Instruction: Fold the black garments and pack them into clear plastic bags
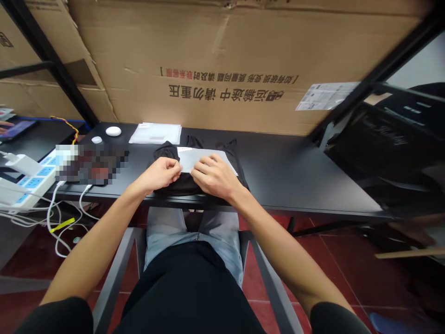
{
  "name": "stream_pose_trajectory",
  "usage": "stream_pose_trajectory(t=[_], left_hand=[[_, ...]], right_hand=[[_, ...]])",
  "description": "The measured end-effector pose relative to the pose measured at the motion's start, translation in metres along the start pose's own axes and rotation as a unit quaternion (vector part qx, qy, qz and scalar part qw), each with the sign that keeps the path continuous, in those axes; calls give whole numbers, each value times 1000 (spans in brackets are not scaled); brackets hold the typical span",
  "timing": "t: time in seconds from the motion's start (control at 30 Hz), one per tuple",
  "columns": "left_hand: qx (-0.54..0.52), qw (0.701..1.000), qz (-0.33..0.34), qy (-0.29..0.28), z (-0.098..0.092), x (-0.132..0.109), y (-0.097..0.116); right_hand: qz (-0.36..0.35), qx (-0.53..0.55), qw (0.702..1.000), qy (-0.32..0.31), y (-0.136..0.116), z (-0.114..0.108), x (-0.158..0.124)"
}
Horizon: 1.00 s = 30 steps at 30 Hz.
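Observation:
A black cloth garment (174, 189) is spread at the front edge of the desk, with folds bunched at its left and far side. On top of it lies a flat white sheet (187, 160), paper or plastic, with a small printed strip at its far left corner. My left hand (164, 172) is closed in a pinch at the sheet's left near corner, close to the cloth. My right hand (217, 177) lies over the sheet's near edge, its fingers curled and bent down against it. What is under the right fingertips is hidden.
A stack of white sheets (156, 133) lies at the back, near a white oval case (113, 131) and a small round lid (96, 139). A power strip (38, 178) with cables stands left. Behind the dark desk (295, 176) rises a cardboard panel (222, 51). Another person's hand (5, 126) shows far left.

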<state>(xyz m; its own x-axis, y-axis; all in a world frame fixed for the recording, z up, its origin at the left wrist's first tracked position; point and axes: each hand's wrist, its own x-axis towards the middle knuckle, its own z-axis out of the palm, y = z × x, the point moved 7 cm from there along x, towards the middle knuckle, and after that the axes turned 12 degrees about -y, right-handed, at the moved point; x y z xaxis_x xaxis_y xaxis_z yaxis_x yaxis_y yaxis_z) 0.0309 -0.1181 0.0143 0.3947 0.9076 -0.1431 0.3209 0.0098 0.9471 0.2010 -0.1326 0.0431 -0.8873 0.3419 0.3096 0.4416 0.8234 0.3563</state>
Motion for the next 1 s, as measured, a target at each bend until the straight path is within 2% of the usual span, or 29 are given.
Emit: stream_pose_trajectory(t=[0.3,0.57,0.7,0.83,1.0], left_hand=[[-16,1000,7,9,-11,0,0],[-30,999,26,21,-20,-5,9],[-34,999,35,9,-16,-5,17],[-47,998,48,-5,-5,-3,26],[-61,996,67,-14,9,-4,43]], right_hand=[[34,13,999,-8,27,-10,-35],[59,-10,998,9,61,-21,-92],[83,-3,996,10,73,-26,-114],[130,-15,991,-16,76,-26,-115],[150,73,986,-29,57,-20,-86]])
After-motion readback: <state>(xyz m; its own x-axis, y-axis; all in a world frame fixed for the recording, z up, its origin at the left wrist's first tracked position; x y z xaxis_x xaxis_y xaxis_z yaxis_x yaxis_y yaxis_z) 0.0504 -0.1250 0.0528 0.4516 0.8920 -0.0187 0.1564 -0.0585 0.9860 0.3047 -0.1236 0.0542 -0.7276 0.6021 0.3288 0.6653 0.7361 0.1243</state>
